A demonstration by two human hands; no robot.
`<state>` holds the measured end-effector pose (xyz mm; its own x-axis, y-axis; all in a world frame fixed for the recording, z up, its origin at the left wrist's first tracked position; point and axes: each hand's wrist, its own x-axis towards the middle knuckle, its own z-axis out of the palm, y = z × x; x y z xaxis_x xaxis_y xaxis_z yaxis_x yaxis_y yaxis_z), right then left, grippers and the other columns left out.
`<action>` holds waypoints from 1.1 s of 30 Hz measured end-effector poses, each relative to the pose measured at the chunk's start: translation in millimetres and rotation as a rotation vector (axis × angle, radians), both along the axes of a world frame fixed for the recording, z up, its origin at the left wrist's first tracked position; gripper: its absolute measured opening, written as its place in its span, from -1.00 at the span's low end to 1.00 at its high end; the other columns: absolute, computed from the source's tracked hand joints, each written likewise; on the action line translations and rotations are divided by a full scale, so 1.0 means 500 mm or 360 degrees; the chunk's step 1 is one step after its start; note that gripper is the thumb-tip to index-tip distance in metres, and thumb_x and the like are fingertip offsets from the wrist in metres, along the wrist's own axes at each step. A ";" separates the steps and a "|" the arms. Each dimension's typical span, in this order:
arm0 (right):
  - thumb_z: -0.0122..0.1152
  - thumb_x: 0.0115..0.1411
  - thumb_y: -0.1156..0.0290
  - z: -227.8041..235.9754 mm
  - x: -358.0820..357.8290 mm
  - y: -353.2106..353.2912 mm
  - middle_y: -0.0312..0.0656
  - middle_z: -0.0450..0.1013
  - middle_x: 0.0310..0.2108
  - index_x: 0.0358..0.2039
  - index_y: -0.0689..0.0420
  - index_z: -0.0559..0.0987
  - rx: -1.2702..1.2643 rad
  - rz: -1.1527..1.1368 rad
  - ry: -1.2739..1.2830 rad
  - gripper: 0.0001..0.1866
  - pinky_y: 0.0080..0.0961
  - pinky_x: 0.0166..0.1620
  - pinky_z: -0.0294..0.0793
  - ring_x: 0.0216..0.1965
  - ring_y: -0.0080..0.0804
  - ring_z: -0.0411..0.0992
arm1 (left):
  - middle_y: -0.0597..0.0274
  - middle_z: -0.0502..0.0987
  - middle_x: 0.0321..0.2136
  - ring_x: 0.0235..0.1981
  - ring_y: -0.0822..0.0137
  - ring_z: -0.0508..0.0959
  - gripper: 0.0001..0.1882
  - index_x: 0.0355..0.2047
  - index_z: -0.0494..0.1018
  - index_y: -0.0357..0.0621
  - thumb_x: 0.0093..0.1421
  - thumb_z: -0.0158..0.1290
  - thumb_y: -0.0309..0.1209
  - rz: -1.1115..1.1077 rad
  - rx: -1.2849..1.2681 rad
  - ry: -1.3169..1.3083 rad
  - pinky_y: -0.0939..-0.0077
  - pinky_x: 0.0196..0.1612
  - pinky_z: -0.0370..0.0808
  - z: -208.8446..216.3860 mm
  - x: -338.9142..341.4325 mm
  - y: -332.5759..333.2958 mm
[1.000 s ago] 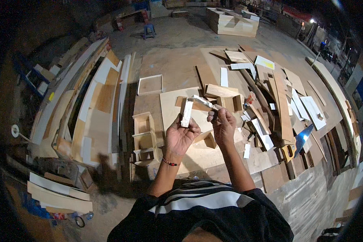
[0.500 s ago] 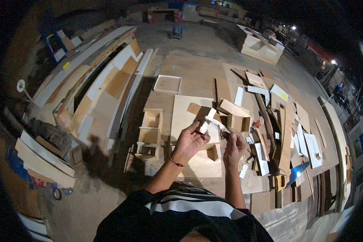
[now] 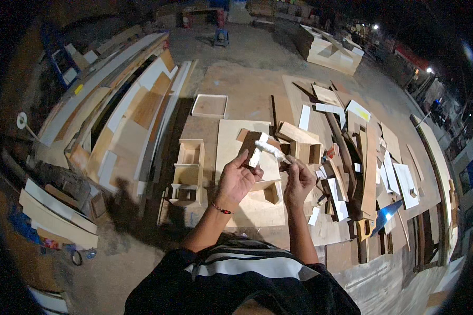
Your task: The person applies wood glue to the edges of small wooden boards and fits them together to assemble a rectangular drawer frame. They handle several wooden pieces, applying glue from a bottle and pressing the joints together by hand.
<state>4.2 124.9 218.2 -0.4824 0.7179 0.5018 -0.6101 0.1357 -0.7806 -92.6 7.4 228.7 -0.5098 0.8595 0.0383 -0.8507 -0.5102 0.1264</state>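
In my left hand (image 3: 235, 181) is a small wooden piece (image 3: 253, 142) with a brown face and a pale, whitish edge. The fingers close round its near end, palm turned up. My right hand (image 3: 299, 179) pinches a short stick (image 3: 271, 149) coated in something white, perhaps glue. Its white end touches, or lies right over, the edge of the wooden piece. Below both hands lies a pale plywood panel (image 3: 227, 144). An open wooden box (image 3: 268, 193) sits on it between my forearms, partly covered by my hands.
A divided wooden box (image 3: 187, 175) and a shallow tray (image 3: 209, 95) stand to the left. Wood offcuts (image 3: 370, 173) pile up on the right, near a yellow-handled handsaw (image 3: 366, 229). Long boards (image 3: 136, 113) lean at far left; a plywood stack (image 3: 331, 52) stands far off.
The whole view has shifted slightly. The coated end of the stick has moved a little against the wooden piece's edge. Both hands keep their hold.
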 end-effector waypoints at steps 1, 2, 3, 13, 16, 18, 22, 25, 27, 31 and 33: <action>0.03 0.14 0.46 -0.006 0.005 -0.005 -0.13 0.45 -0.42 -0.28 0.36 0.48 -0.0012 0.0000 -0.0003 -0.78 -0.57 -0.32 0.40 -0.43 -0.47 0.39 | 0.11 0.49 -0.49 -0.49 0.25 0.43 -0.77 -0.32 0.39 -0.24 0.17 -0.13 -0.32 -0.0009 0.0063 -0.0063 0.39 -0.38 0.32 -0.002 -0.002 -0.003; 0.03 0.13 0.47 -0.011 0.012 -0.010 -0.12 0.45 -0.41 -0.28 0.36 0.49 0.0061 0.0030 -0.0041 -0.79 -0.57 -0.32 0.39 -0.42 -0.46 0.39 | 0.10 0.50 -0.48 -0.48 0.25 0.45 -0.79 -0.32 0.39 -0.25 0.15 -0.10 -0.36 0.0026 0.0037 -0.0078 0.36 -0.38 0.36 -0.001 -0.004 -0.006; 0.04 0.12 0.48 -0.017 0.020 -0.011 -0.12 0.45 -0.39 -0.29 0.35 0.50 0.0141 0.0054 -0.0079 -0.79 -0.57 -0.31 0.39 -0.41 -0.46 0.39 | 0.10 0.50 -0.48 -0.48 0.25 0.45 -0.79 -0.32 0.39 -0.25 0.15 -0.10 -0.36 0.0021 0.0033 -0.0081 0.36 -0.38 0.36 0.013 -0.002 -0.003; -0.02 0.18 0.26 0.007 0.035 -0.023 -0.17 0.40 -0.68 -0.43 0.25 0.46 -0.0320 0.0272 -0.0080 -0.72 -0.70 -0.71 0.18 -0.74 -0.58 0.31 | 0.20 0.50 -0.45 -0.49 0.33 0.45 -0.88 -0.42 0.43 -0.15 0.08 0.02 -0.37 0.0235 -0.0238 -0.0007 0.43 -0.41 0.38 0.002 -0.001 -0.002; -0.08 0.21 0.28 0.009 0.021 -0.015 -0.24 0.30 -0.76 -0.58 0.16 0.35 -0.0384 0.0358 -0.0255 -0.71 -0.66 -0.66 0.20 -0.75 -0.56 0.25 | 0.17 0.50 -0.42 -0.45 0.30 0.42 -0.84 -0.35 0.42 -0.18 0.10 -0.04 -0.37 0.0067 -0.0106 -0.0040 0.39 -0.37 0.31 0.001 0.004 -0.004; -0.08 0.21 0.28 0.008 0.006 -0.010 -0.24 0.30 -0.76 -0.58 0.16 0.36 -0.0382 0.0332 -0.0195 -0.71 -0.66 -0.65 0.20 -0.75 -0.56 0.25 | 0.16 0.49 -0.40 -0.42 0.28 0.40 -0.81 -0.31 0.41 -0.19 0.11 -0.06 -0.37 -0.0023 -0.0035 -0.0057 0.36 -0.35 0.27 0.007 0.010 -0.002; -0.03 0.19 0.30 0.023 -0.011 0.005 -0.27 0.29 -0.75 -0.59 0.16 0.37 -0.0378 0.0203 -0.0108 -0.73 -0.68 -0.64 0.18 -0.75 -0.57 0.23 | 0.15 0.49 -0.46 -0.48 0.29 0.38 -0.80 -0.30 0.40 -0.21 0.13 -0.08 -0.35 -0.0046 -0.0117 -0.0026 0.42 -0.36 0.26 0.008 0.014 -0.002; -0.01 0.18 0.32 0.035 -0.018 0.023 -0.28 0.29 -0.74 -0.60 0.17 0.38 -0.0437 0.0159 -0.0050 -0.74 -0.68 -0.64 0.18 -0.74 -0.57 0.23 | 0.15 0.49 -0.48 -0.51 0.29 0.37 -0.78 -0.29 0.40 -0.22 0.13 -0.07 -0.34 -0.0081 -0.0091 -0.0009 0.43 -0.36 0.25 0.013 0.018 0.000; 0.00 0.18 0.32 0.041 -0.021 0.034 -0.28 0.30 -0.73 -0.60 0.16 0.38 -0.0384 0.0102 0.0003 -0.74 -0.68 -0.63 0.19 -0.74 -0.57 0.24 | 0.14 0.49 -0.50 -0.51 0.29 0.37 -0.78 -0.29 0.39 -0.22 0.13 -0.07 -0.34 -0.0102 -0.0083 -0.0039 0.42 -0.36 0.25 0.013 0.019 0.002; -0.01 0.18 0.33 0.049 -0.015 0.030 -0.34 0.26 -0.73 -0.60 0.17 0.37 -0.0370 0.0048 0.0054 -0.74 -0.66 -0.64 0.20 -0.73 -0.59 0.24 | 0.13 0.49 -0.51 -0.51 0.28 0.37 -0.79 -0.30 0.39 -0.22 0.12 -0.07 -0.35 -0.0080 -0.0089 -0.0038 0.41 -0.36 0.25 0.007 0.015 0.001; -0.01 0.18 0.32 0.039 -0.010 0.021 -0.29 0.30 -0.72 -0.56 0.20 0.40 -0.0343 0.0092 0.0036 -0.75 -0.66 -0.63 0.22 -0.72 -0.57 0.26 | 0.12 0.48 -0.52 -0.51 0.27 0.37 -0.79 -0.31 0.39 -0.21 0.12 -0.07 -0.35 -0.0059 -0.0082 -0.0078 0.40 -0.35 0.25 0.006 0.013 -0.001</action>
<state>-1.0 135.4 238.0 -0.5160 0.7814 0.3510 -0.6299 -0.0684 -0.7737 -86.0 7.0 231.6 -0.4775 0.8781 -0.0307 -0.8748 -0.4719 0.1093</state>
